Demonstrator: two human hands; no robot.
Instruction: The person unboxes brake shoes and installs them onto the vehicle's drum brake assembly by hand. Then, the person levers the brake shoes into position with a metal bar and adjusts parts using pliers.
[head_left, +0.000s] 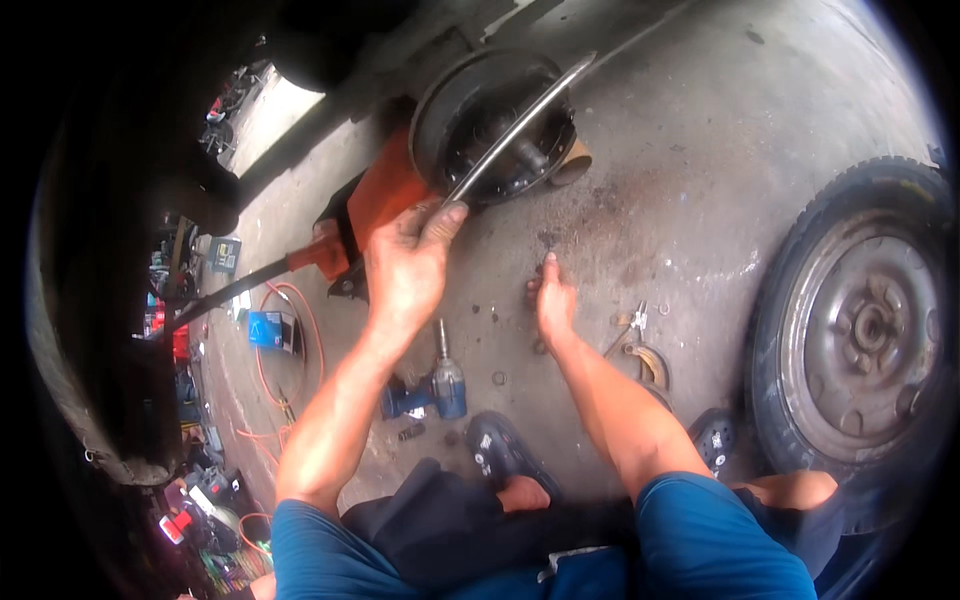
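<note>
My left hand (408,265) is closed around a long, slim metal bar (520,122). The bar slants up and to the right, across the front of a dark round wheel-brake assembly (430,130) with an open hub; I cannot tell whether it touches. To the right and lower, my right hand (555,300) hovers over the concrete floor, thumb pointing up and fingers curled in. What it holds, if anything, is too small to make out. Just left of the brake assembly is an orange-red floor jack (385,195) with a dark handle.
A tyre on a steel wheel (870,320) stands at the right. A blue impact wrench (449,385) lies near my left shoe. Pliers (638,318) and a curved brake shoe (652,366) lie right of my right hand. An orange hose (318,345) and a blue box (268,330) are at the left.
</note>
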